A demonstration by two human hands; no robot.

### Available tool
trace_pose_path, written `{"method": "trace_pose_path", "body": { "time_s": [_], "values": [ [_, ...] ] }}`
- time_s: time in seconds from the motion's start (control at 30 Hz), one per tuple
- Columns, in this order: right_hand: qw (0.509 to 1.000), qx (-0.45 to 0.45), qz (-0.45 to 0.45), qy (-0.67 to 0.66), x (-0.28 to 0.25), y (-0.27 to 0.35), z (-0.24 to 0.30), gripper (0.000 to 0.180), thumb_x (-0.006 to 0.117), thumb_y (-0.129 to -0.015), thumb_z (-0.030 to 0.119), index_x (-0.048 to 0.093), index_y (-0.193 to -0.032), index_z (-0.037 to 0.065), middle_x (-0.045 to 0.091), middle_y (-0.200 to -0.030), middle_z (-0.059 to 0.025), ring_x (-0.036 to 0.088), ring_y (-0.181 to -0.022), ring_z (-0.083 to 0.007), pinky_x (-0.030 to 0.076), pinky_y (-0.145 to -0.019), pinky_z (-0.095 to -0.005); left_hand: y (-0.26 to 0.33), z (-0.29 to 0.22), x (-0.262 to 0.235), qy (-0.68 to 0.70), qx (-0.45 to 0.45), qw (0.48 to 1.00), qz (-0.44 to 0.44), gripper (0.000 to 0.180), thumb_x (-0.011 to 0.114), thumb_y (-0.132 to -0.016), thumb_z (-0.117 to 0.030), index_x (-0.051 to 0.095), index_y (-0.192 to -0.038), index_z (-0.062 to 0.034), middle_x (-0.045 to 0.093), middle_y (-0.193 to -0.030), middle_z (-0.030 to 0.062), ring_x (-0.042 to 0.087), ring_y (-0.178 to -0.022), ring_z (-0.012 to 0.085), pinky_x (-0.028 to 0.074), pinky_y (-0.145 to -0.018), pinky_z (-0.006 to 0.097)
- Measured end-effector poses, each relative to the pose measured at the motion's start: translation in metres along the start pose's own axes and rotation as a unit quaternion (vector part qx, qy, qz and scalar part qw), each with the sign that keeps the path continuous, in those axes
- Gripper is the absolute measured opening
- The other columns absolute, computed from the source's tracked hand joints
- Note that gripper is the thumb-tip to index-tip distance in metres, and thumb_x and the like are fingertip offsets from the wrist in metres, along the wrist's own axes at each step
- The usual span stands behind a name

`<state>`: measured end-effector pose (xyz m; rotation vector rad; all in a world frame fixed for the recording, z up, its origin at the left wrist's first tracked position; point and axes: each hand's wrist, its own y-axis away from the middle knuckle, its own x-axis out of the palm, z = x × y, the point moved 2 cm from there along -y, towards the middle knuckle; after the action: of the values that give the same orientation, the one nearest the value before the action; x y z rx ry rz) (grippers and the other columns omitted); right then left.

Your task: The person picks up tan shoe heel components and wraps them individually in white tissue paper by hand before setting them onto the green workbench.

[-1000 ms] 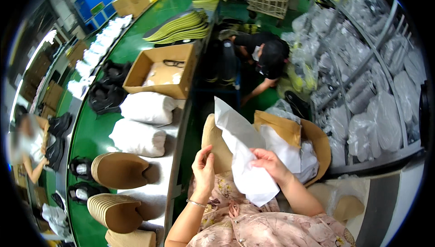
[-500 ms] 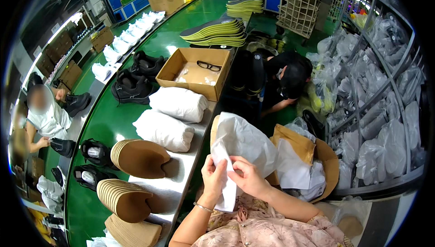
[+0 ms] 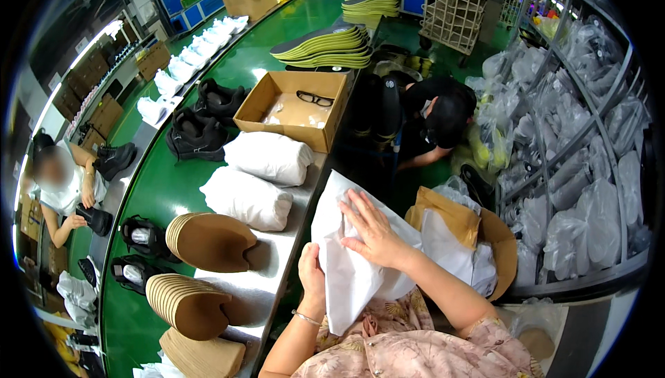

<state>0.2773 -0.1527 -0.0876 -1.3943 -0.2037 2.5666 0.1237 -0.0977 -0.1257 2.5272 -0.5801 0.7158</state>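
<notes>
White wrapping paper [image 3: 346, 288] is in front of me at the table edge, spread wide and bulging slightly. Whatever lies inside or behind it is hidden. My left hand [image 3: 312, 275] grips the paper's left edge, thumb on top and fingers curled behind. My right hand [image 3: 374, 236] lies flat on the paper's upper face, fingers stretched out. On the table to the left rest two white wrapped bundles [image 3: 246, 198] and several nested curved brown cardboard inserts [image 3: 208, 241], with another group [image 3: 181, 306] nearer me.
A cardboard box [image 3: 284, 95] holds black-framed glasses; black shoes [image 3: 197, 132] stand beside it on the green table. Yellow-green insoles [image 3: 322, 47] are stacked farther back. A person [image 3: 447, 111] crouches ahead. An open carton of papers [image 3: 500, 253] and a rack of bagged items [image 3: 589, 170] are right.
The paper, folded narrow between both hands' fingertips before, is now opened out wide. My right hand has gone from a pinch to lying flat on it; my left hand has shifted slightly lower.
</notes>
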Motion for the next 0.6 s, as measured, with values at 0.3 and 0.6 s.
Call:
{"method": "trace_pose_path", "body": {
  "time_s": [0.3,0.6],
  "values": [
    [0.991,0.083,0.053,-0.086,0.021,0.005,-0.009,0.086,0.064,-0.076,0.044,0.02,-0.145,0.017,0.004,-0.151,-0.0163,0.003,-0.138,-0.0396,0.014,-0.106,-0.0584,-0.006,0.024,-0.02,-0.093,0.011,0.994,-0.051,0.028,0.035,-0.095,-0.017,0.052,-0.076,-0.0045,0.054,-0.075,0.0016,0.049,-0.068,0.0087,0.042,-0.063,0.026],
    [0.988,0.109,0.106,-0.002,0.03,-0.004,-0.002,0.093,0.068,-0.072,0.041,0.017,-0.145,0.014,0.002,-0.15,-0.0205,0.002,-0.137,-0.0436,0.014,-0.109,-0.0513,-0.002,0.032,-0.026,-0.212,0.076,0.971,-0.081,0.028,0.038,-0.093,-0.018,0.052,-0.076,-0.0011,0.052,-0.073,0.0024,0.046,-0.068,0.0095,0.04,-0.064,0.027]
  ]
}}
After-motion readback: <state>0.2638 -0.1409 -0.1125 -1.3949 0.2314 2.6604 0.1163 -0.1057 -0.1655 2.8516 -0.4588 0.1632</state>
